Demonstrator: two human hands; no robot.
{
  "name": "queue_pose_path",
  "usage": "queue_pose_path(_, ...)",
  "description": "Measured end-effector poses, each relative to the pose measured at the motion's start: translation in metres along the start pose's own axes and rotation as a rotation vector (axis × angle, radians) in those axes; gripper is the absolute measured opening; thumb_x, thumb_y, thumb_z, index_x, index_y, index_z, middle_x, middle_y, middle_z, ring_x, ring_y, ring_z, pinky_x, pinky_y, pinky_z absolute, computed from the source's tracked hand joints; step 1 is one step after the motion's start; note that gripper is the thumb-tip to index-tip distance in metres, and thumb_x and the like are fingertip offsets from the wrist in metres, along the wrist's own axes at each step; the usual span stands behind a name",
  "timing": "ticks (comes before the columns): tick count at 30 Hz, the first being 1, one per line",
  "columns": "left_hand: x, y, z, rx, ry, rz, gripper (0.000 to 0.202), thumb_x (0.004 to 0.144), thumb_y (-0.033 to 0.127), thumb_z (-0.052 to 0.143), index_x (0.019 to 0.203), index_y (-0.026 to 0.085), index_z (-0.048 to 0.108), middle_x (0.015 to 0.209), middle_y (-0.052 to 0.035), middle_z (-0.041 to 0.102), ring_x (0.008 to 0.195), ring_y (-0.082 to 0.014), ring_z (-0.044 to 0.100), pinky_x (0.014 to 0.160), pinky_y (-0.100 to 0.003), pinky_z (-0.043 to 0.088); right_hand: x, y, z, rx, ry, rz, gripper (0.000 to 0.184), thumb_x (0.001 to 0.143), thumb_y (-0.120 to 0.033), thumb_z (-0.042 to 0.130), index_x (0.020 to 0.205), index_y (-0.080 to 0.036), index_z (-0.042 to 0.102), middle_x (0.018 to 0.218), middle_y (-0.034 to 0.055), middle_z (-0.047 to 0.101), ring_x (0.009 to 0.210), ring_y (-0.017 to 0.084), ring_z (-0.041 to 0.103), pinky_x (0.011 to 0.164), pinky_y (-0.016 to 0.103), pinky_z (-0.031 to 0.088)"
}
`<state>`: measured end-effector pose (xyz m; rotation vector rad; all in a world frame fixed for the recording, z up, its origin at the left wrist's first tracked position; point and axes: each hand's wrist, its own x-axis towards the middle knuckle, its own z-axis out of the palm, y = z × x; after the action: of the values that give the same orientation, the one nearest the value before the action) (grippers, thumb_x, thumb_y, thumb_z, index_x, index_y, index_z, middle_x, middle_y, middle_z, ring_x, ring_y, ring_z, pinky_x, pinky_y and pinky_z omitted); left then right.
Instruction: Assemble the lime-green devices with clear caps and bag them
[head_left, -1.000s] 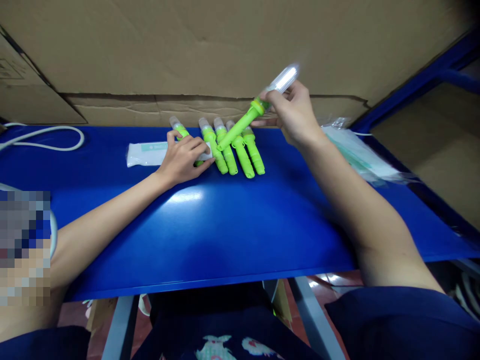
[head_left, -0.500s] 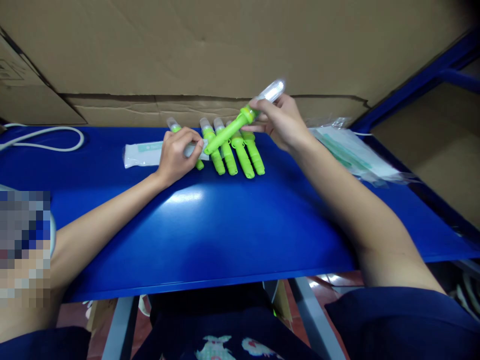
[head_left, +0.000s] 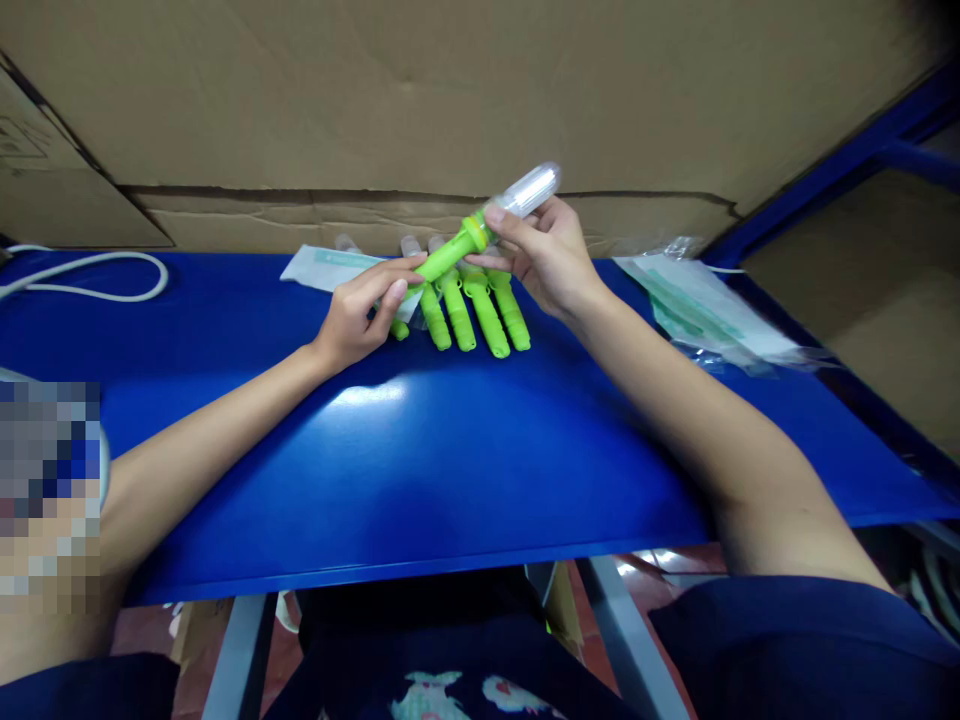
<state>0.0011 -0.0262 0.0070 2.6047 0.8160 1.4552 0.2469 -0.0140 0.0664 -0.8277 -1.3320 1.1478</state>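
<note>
My right hand (head_left: 551, 250) grips the clear cap end of a bright green plastic tube (head_left: 444, 256), which slants down to the left. My left hand (head_left: 367, 310) is closed on a small white pouch with a pale green band (head_left: 319, 270), its fingers touching the tube's lower end. Whether the tube's tip is inside the pouch's mouth is hidden by my fingers. Under and behind the held tube, several like green tubes with clear caps (head_left: 486, 318) lie side by side on the blue table (head_left: 420, 450).
At the right lies a stack of clear and white pouches with green bands (head_left: 705, 305). A white cable (head_left: 112, 295) loops on the table at the left. A cardboard wall (head_left: 375, 100) stands along the back, and a blue metal frame (head_left: 832, 165) rises at the right.
The green tube has shifted slightly left and down to my left fingers. The white pouch has swung up and to the right in my left hand.
</note>
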Motion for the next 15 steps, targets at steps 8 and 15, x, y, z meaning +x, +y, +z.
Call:
queue_pose_path(8, -0.001, -0.008, 0.001, -0.007, 0.03, 0.042, 0.039, 0.113, 0.04, 0.032, 0.137, 0.026, 0.06, 0.152, -0.0086, 0.064, 0.139, -0.0249, 0.063, 0.113, -0.048, 0.057, 0.002, 0.008, -0.001, -0.138, -0.036, -0.139, 0.07, 0.067, -0.068, 0.09, 0.107, -0.029, 0.048, 0.113, 0.0007, 0.072, 0.111, 0.026, 0.074, 0.09, 0.045, 0.069)
queue_pose_path(15, 0.0, -0.005, 0.0, -0.034, 0.044, -0.046, 0.036, 0.11, 0.045, 0.041, 0.128, 0.026, 0.065, 0.148, -0.01, 0.065, 0.136, -0.0271, 0.065, 0.107, -0.049, 0.062, -0.011, -0.001, 0.015, -0.267, 0.029, -0.29, 0.072, 0.064, -0.075, 0.087, 0.105, -0.03, 0.049, 0.111, 0.0008, 0.068, 0.119, 0.026, 0.071, 0.101, 0.044, 0.065)
